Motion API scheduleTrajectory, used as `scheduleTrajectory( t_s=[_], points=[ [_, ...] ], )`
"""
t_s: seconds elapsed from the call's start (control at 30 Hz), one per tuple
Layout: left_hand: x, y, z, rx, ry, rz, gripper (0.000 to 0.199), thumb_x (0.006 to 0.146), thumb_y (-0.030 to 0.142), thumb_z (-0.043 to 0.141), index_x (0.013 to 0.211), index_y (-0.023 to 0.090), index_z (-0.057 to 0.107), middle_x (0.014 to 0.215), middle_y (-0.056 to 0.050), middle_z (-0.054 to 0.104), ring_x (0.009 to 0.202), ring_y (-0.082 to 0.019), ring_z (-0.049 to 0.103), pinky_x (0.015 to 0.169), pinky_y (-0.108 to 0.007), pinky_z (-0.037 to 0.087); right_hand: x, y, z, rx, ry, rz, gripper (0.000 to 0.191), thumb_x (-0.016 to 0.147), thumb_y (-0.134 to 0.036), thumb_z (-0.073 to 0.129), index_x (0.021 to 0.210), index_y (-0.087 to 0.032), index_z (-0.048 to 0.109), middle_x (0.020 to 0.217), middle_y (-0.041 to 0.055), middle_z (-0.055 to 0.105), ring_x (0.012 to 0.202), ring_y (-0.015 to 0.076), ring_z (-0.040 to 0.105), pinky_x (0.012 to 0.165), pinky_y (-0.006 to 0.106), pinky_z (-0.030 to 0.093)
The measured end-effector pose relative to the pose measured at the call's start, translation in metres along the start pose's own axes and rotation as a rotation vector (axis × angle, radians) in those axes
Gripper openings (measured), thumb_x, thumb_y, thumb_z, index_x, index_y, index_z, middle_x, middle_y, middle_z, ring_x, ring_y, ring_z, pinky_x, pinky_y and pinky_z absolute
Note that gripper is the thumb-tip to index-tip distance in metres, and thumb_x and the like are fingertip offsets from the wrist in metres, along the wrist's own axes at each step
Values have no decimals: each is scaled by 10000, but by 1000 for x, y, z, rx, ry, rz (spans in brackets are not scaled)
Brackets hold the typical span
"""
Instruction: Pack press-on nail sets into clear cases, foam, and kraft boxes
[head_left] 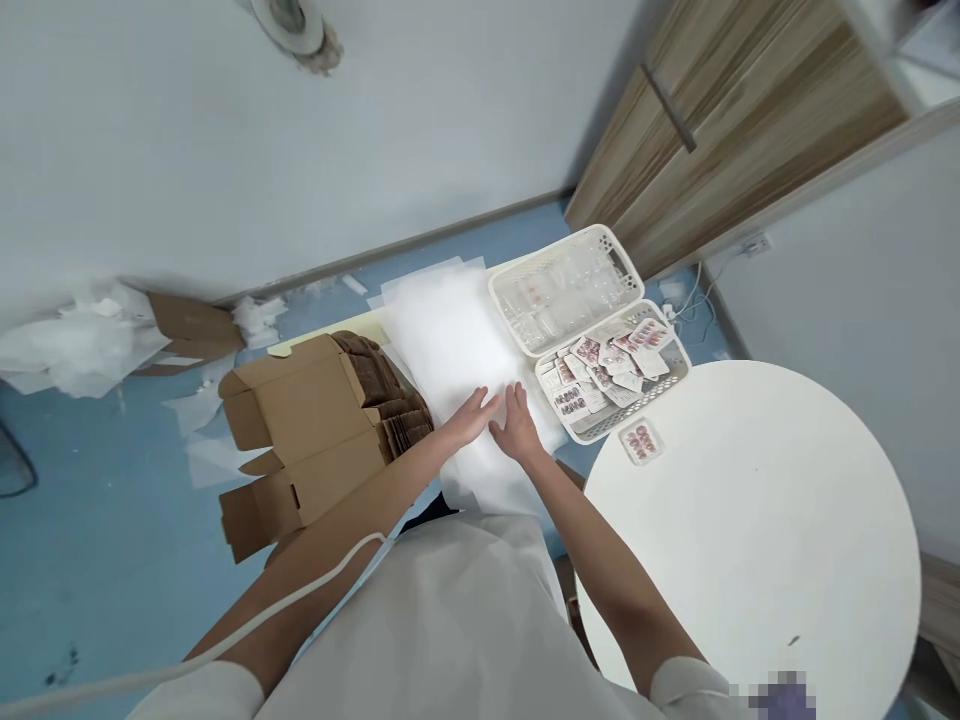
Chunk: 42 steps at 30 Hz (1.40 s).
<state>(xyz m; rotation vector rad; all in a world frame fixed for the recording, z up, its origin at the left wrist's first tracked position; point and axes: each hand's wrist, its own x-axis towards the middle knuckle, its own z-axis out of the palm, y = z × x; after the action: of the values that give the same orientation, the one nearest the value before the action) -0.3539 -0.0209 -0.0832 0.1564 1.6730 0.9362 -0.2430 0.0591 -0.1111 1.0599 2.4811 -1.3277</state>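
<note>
Both hands are over a stack of thin white sheets (pixel 442 330) in the middle of the view. My left hand (pixel 471 418) is open over the sheets, its fingers stretched toward the other hand. Close beside it on the right, my right hand (pixel 517 425) is open too, with fingers pointing up and away. Neither hand holds anything. Flattened brown cardboard boxes (pixel 319 410) lie left of the sheets. To the right are a white basket with clear plastic packs (pixel 499 300) and a second white basket (pixel 581 437) full of printed cards with small coloured pieces.
A round white table (pixel 757 500) stands at the right, with a small clear pack (pixel 642 441) near its edge. An open carton (pixel 195 330) and white wrapping (pixel 82 335) lie on the floor at left. A white cable (pixel 300 590) crosses my left arm.
</note>
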Motion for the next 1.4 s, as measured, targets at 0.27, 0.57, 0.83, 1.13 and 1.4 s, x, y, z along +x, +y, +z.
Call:
scheduleTrajectory(
  t_s=[0.27, 0.57, 0.83, 1.13, 1.4],
  points=[
    [28, -17, 8, -107, 156, 34, 525, 760, 512, 506, 1172, 188, 494, 1288, -112, 470, 1187, -257, 431, 950, -342, 348, 15, 2, 13, -137, -174, -111, 765, 712, -218, 539, 1376, -175, 162, 1470, 124, 94, 1347, 311, -10, 1030, 573, 107],
    [47, -19, 8, -287, 393, -21, 275, 704, 405, 574, 817, 155, 586, 794, -59, 615, 742, -169, 592, 664, -301, 474, 10, -14, 2, -27, -202, -325, 592, 740, -196, 476, 1313, -198, 327, 1401, 88, 314, 1317, 239, 222, 1063, 492, 139],
    [32, -21, 0, -431, 372, -24, 238, 708, 402, 571, 730, 167, 540, 710, -19, 572, 678, -118, 571, 662, -283, 479, 36, -10, -7, 200, 195, -24, 614, 738, -389, 548, 1270, -157, 349, 1280, 138, 410, 1135, 232, 434, 935, 385, 381],
    [0, -18, -5, -249, 328, 35, 410, 759, 419, 543, 1097, 191, 487, 1143, -114, 540, 1025, -207, 537, 821, -338, 437, 31, -17, -16, 220, 283, 20, 238, 792, -361, 433, 906, -173, 526, 749, 8, 563, 672, 140, 535, 674, 281, 429],
    [-67, -24, -21, -36, 165, 223, 551, 743, 392, 589, 1222, 193, 403, 1320, -151, 406, 1194, -251, 414, 942, -369, 356, -3, -24, -36, 312, 513, 27, 166, 804, -290, 406, 939, -199, 375, 668, -29, 552, 558, 128, 578, 653, 286, 435]
  ],
)
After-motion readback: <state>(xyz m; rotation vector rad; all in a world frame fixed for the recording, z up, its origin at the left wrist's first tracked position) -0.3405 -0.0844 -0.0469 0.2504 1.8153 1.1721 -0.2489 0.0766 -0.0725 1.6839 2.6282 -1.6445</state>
